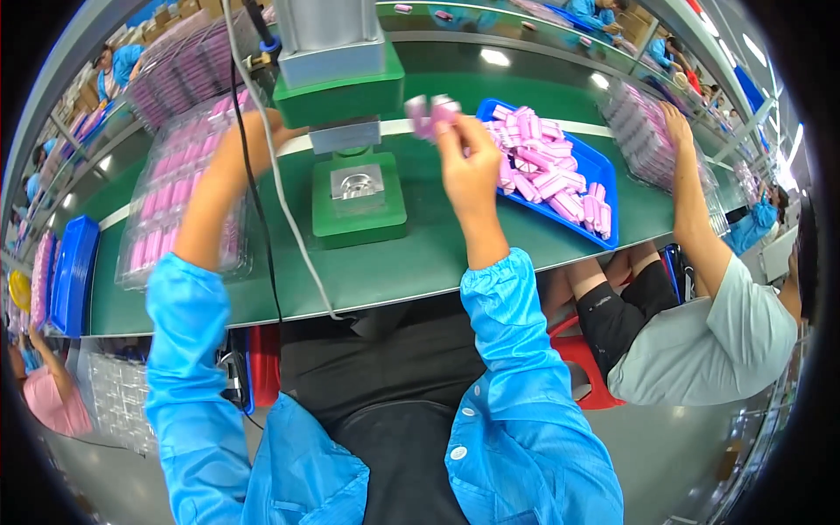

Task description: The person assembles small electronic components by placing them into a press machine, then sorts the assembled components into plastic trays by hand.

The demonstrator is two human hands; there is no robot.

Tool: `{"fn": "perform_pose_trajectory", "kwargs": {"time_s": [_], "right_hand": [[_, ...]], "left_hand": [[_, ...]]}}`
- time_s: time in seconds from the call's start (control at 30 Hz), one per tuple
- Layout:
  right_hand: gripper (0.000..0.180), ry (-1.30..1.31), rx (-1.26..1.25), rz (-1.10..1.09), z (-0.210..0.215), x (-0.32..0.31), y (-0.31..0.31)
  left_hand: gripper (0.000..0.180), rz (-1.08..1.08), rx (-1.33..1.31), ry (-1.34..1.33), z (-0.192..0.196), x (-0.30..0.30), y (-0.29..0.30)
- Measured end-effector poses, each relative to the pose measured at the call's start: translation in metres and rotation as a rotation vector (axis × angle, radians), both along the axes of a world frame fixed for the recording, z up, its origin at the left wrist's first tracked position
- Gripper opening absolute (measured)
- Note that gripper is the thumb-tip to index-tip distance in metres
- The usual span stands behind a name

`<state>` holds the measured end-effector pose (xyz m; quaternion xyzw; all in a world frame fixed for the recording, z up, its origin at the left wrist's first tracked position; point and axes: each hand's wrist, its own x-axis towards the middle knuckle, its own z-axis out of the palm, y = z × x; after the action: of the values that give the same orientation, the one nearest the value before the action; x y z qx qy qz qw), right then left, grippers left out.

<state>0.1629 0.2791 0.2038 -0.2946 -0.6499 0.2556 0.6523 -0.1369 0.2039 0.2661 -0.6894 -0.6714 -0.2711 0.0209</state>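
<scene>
My right hand (470, 157) is raised between the press and the blue tray, its fingertips pinching a pink plastic piece (433, 115) that is blurred by motion. Left of the press, my left hand (262, 138) reaches over the far end of a clear blister tray (179, 197) filled with rows of pink pieces. Cables cross in front of that hand and its fingers are smeared, so I cannot make out their pose. The green and grey bench press (339, 92) stands between my hands, above a green base with a metal fixture (357, 184).
A blue tray (610, 206) heaped with loose pink pieces lies to the right. Stacked clear trays (643, 136) stand beyond it, with a seated co-worker's hand (675, 122) on them. Empty blue trays (74, 276) sit at far left. A grey cable (284, 188) hangs before the press.
</scene>
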Motion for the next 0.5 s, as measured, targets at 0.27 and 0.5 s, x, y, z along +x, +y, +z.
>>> {"fn": "perform_pose_trajectory", "kwargs": {"time_s": [0.27, 0.5], "right_hand": [[0.059, 0.164, 0.149, -0.398, 0.004, 0.036, 0.013], [0.035, -0.338, 0.304, -0.06, -0.004, -0.018, -0.011]], "left_hand": [[0.029, 0.332, -0.069, 0.225, -0.001, -0.19, 0.07], [0.031, 0.358, 0.011, 0.189, -0.022, -0.322, 0.069]]}}
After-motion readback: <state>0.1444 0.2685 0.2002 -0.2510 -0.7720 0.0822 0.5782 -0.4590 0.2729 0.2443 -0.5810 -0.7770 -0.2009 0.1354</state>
